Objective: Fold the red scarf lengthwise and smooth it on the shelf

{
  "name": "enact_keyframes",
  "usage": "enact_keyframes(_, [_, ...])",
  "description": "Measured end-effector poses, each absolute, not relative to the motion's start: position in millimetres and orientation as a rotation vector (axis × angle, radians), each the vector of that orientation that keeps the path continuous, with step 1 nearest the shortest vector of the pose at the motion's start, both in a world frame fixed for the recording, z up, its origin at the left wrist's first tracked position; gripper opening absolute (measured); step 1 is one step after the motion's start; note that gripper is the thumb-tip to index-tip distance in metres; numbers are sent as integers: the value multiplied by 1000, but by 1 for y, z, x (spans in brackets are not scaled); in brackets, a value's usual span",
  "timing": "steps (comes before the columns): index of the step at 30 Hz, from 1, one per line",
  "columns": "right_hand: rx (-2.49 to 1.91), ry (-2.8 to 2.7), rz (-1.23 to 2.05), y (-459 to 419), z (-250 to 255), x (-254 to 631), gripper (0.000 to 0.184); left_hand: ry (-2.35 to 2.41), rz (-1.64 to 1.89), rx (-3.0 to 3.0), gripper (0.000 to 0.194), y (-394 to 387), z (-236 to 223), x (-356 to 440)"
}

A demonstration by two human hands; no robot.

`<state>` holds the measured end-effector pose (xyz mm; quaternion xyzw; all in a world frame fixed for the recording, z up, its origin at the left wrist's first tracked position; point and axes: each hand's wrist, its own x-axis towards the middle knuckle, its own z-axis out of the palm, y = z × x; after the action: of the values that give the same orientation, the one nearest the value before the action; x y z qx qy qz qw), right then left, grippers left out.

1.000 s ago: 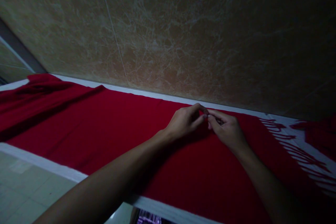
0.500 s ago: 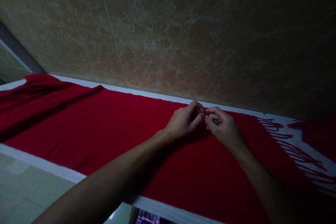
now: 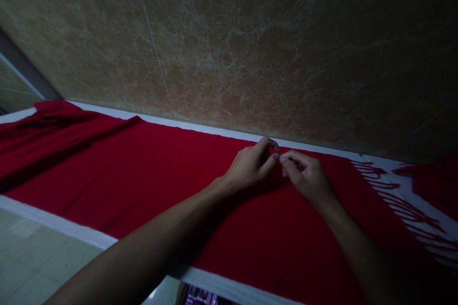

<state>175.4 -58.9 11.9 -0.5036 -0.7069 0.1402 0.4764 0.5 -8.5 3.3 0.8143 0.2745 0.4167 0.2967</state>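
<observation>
The left hand (image 3: 250, 164) and right hand (image 3: 306, 176) are curled into narrow pinches, fingertips just beside each other, over a red fringed cloth (image 3: 143, 176) that is spread beneath both hands, close to its far edge. Whether anything is gripped cannot be told. The fringe (image 3: 400, 195) is seen right of the right hand, a marble-patterned wall (image 3: 250, 47) beyond both.

The head-worn camera looks down and forward across a red cloth (image 3: 107, 171) toward a tiled wall (image 3: 229, 47).
</observation>
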Motion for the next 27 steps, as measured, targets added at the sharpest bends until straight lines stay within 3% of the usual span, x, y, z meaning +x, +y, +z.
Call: enact_keyframes(27, [-1234,-1599,331,-54,5,176,23,624,1240,2191,15,-3,0,1])
